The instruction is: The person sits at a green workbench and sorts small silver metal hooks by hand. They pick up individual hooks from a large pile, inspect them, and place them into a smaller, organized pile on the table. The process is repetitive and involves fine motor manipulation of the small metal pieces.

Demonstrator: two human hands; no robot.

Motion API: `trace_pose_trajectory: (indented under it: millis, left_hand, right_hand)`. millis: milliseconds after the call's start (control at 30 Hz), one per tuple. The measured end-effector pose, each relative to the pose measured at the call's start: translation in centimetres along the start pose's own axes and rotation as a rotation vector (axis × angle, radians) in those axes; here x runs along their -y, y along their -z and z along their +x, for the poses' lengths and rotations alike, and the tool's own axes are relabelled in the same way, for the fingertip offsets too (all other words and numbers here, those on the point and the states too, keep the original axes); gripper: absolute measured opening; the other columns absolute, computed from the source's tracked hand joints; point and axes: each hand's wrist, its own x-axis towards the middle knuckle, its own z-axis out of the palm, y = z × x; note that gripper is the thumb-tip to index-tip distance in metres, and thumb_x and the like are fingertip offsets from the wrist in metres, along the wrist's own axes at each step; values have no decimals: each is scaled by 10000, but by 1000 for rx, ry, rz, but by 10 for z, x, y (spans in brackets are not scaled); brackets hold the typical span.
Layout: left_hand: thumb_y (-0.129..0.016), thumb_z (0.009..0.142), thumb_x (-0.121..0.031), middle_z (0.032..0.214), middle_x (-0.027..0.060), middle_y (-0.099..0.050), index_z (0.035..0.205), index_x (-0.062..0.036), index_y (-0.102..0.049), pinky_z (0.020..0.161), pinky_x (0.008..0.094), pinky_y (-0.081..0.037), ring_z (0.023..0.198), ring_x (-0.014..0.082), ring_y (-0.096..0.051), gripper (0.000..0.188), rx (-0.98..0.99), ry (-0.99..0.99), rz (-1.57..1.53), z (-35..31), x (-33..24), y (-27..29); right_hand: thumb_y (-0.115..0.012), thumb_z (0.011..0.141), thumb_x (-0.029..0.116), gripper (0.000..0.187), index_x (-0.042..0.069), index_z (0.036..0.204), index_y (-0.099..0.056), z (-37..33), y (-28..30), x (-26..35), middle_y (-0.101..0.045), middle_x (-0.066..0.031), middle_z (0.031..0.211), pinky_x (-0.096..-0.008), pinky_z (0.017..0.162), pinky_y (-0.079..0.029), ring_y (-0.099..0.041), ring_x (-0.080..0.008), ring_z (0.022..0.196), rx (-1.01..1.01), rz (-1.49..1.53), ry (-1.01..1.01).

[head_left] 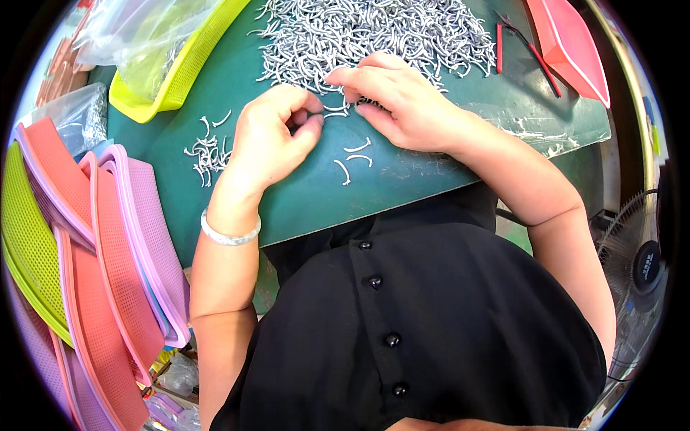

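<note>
My left hand point(277, 133) and right hand point(402, 104) are both at the near side of this huge heap of little curved silver pieces point(374, 39), which spreads over the tabletop point(302, 205) toward its far edge. A couple of pieces point(336, 114) lie right by my left fingertips. Left thumb and forefinger are curled close together, but I can't tell if anything's pinched there. Right thumb and forefinger are apart, nothing I can see clamped between them.

Main worry: the heap lies every which way, so I reckon tugging one piece could drag its neighbours along and bring the front slope sliding down over the couple by my fingers. Then there are three loose pieces point(358, 148) out in the open between me and the heap, not far from the near edge. One lazy wrist swipe and they could land in my lap.

The other weak spot is the small pile point(207, 156) toward the left edge. My left forearm, the one with the pale bangle point(230, 231), is just beside it, so swinging that arm outward might scatter the lot.

Also, red-handled pliers point(499, 49) lie near the right edge, between heap and pink tray point(564, 43). Reaching there blind, I could easily knock them.
</note>
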Motion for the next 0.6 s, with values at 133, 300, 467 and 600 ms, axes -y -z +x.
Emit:
trace_pose_trajectory:
  millis: [133,300,467,600]
  left_hand:
    - [-701,769,-67,742,62,-579,892,-44,-699,615,328,-486,661,204,-588,124,-22,-11,124,0,3,-3]
    - [-702,793,-93,785,62,-600,942,-66,-724,682,352,-502,760,253,-615,153,-8,-79,213,-2,4,-8]
    - [-710,781,-75,794,63,-599,891,-59,-703,696,367,-503,785,257,-616,111,-23,-119,174,-3,2,-12]
    - [-706,764,-46,789,64,-596,828,-48,-652,689,382,-499,783,267,-613,84,-22,-136,129,-3,2,-14]
  right_hand:
    - [-652,765,1,547,54,1296,-531,6,-6,2,-623,-42,898,-393,848,-446,-562,-252,920,3,-75,58]
    - [-651,772,3,523,47,1281,-536,6,-9,3,-606,-34,865,-393,848,-442,-561,-248,916,4,-85,59]
    - [-650,759,-19,527,38,1270,-536,5,-7,6,-612,-45,895,-399,857,-438,-565,-255,929,26,-52,76]
    - [-620,774,19,491,86,1255,-548,2,-10,5,-650,-72,998,-396,904,-408,-568,-268,980,31,-53,80]
